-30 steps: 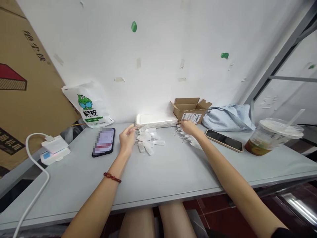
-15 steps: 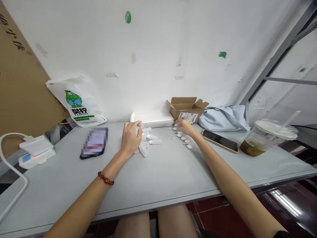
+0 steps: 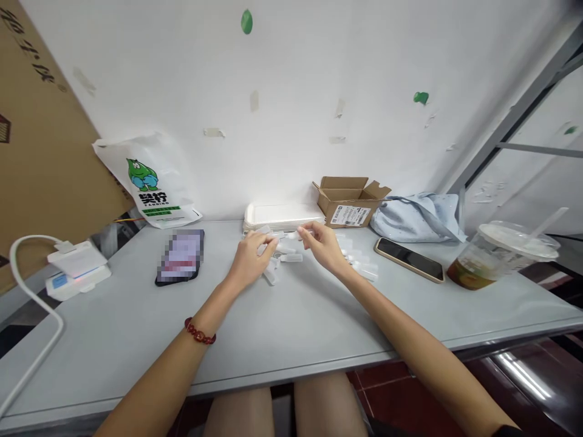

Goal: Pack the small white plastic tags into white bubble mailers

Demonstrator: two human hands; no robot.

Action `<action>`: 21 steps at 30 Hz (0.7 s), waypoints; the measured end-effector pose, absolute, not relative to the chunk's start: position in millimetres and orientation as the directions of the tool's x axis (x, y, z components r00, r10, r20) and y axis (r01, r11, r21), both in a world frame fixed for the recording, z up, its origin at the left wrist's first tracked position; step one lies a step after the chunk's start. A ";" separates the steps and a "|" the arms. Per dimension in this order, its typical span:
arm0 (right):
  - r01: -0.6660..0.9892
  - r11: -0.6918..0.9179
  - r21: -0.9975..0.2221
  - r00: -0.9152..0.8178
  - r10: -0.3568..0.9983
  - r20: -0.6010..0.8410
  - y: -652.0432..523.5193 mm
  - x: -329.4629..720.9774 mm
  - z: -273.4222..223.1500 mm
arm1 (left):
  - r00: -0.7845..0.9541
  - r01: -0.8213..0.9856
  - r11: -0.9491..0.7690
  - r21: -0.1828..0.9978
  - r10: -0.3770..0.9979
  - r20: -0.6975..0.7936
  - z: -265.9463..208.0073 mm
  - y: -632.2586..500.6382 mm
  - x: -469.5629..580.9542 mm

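My left hand, with a red bead bracelet on the wrist, has thumb and fingers closed on a small translucent plastic tube. My right hand pinches a small white-tipped piece, facing the left fingertips; its exact kind is too small to tell. Beneath and between the hands lies a loose group of small translucent tubes. Beside my right wrist, a row of similar small tubes lies on the grey table, partly hidden by the hand.
A stack of white trays sits against the wall beside an open cardboard box. To the right are a blue cloth bag, a phone and a drink cup. Another phone, a charger and a plastic bag are left.
My right hand has come left from the row of small tubes, bringing a small white-tipped piece close to my left hand. The left fingers have closed. The view has shifted slightly.
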State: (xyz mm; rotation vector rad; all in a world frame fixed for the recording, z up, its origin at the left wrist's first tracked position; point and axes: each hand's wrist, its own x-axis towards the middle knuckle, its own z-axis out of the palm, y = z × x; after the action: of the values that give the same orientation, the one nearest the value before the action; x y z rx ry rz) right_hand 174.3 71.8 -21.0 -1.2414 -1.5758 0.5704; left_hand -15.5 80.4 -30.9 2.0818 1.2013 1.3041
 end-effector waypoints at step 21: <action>0.268 0.349 -0.898 0.102 0.916 0.387 65.3 168.8 -25.8 | 0.203 0.091 -0.203 0.975 0.962 0.181 -14.9 74.6 -17.9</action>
State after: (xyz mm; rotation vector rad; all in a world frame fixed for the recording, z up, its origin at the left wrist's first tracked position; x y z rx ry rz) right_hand 168.8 65.3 -25.8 -1.1583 -1.4246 0.6865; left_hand -17.9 74.6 -14.9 1.5196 1.0438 1.1454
